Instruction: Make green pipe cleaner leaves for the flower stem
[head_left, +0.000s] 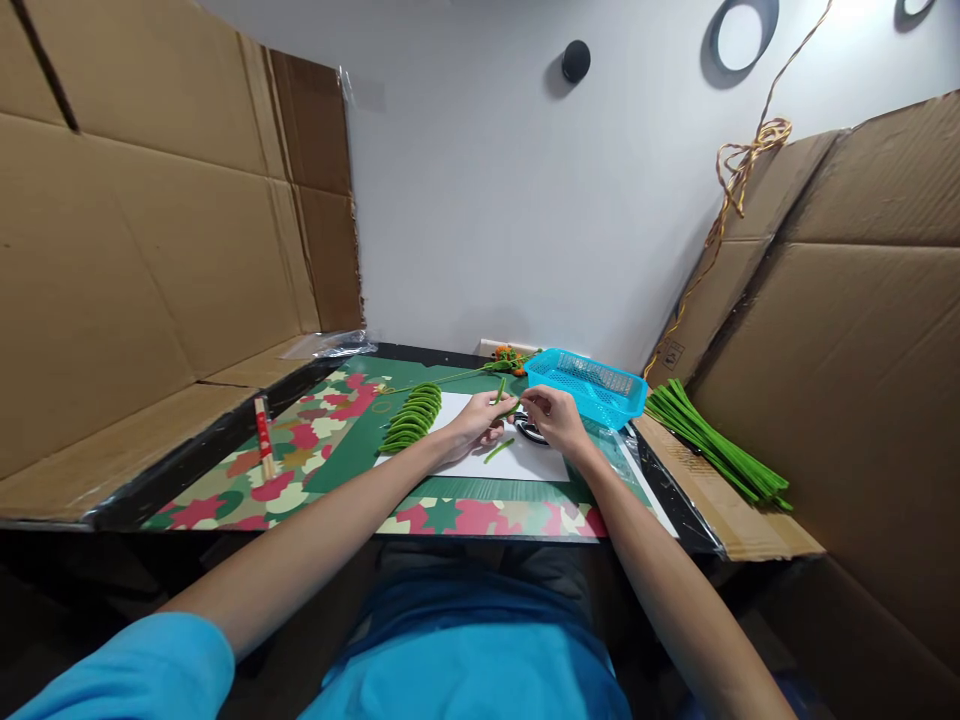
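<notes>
My left hand [480, 420] and my right hand [553, 418] meet over a white sheet of paper [525, 462] on the table. Both pinch the same short green pipe cleaner [504, 400], fingers closed on it. A second short green piece [498, 451] lies on the paper just below my left hand. To the left of my left hand lies a row of bent green pipe-cleaner pieces [411, 416]. A dark object, possibly scissors [531, 432], lies partly hidden under my right hand.
A blue plastic basket [589, 385] stands behind my right hand. A bundle of long green pipe cleaners [712, 450] rests on cardboard at the right. A green stem with an orange flower [506, 360] lies at the back. Wooden chopsticks [263, 436] lie left on the patterned mat [300, 450]. Cardboard walls enclose both sides.
</notes>
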